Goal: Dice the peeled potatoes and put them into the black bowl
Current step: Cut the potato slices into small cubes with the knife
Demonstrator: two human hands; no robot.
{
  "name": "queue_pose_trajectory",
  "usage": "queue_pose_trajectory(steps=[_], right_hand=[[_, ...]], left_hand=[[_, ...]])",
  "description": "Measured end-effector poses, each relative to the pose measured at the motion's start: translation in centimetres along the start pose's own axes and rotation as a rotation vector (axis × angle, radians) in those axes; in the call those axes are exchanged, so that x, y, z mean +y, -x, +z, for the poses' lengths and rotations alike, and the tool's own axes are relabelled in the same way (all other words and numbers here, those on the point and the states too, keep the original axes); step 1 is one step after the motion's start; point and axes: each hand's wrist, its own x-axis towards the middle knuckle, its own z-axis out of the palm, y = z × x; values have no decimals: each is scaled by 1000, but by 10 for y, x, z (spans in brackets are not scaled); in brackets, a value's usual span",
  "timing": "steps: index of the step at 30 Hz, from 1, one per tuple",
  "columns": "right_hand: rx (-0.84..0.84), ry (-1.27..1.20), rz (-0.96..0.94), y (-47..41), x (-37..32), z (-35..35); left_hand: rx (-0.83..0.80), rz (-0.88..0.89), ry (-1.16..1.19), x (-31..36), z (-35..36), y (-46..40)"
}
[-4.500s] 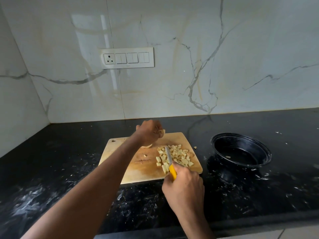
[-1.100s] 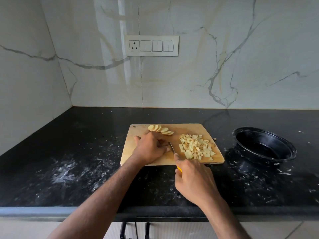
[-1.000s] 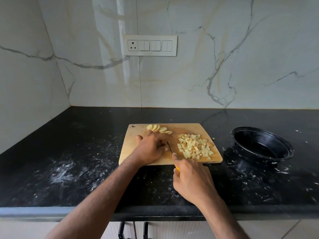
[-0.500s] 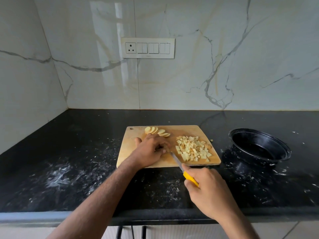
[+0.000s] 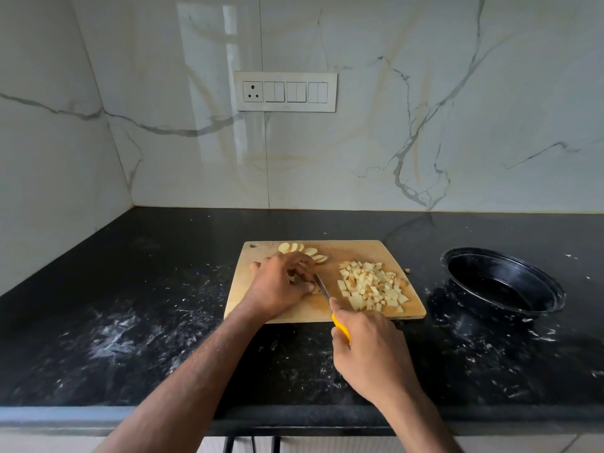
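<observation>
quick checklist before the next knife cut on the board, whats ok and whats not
1. Right hand grips the knife by its yellow handle: ok.
2. Left hand holds the potato piece on the cutting board: ok.
3. Left fingertips clear of the blade: cannot tell, they are very close.
4. Diced pile lies right of the blade, out of the way: ok.
5. Slices wait at the board's far edge: ok.
6. Black bowl stands to the right, within reach: ok.

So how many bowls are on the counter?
1: the black bowl stands on the counter, right of the cutting board. No other shows.
</observation>
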Motion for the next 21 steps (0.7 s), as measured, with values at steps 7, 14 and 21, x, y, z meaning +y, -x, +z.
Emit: queue_pose_trajectory(steps=[7, 14, 21], right_hand=[[-13, 16, -13, -4, -1, 4], [-31, 3, -10, -17, 0, 6], [-34, 34, -27, -26, -5, 6]], left_hand=[[-33, 16, -14, 2, 1, 1], [-49, 50, -33, 3, -1, 3], [-139, 82, -66, 2, 3, 3]])
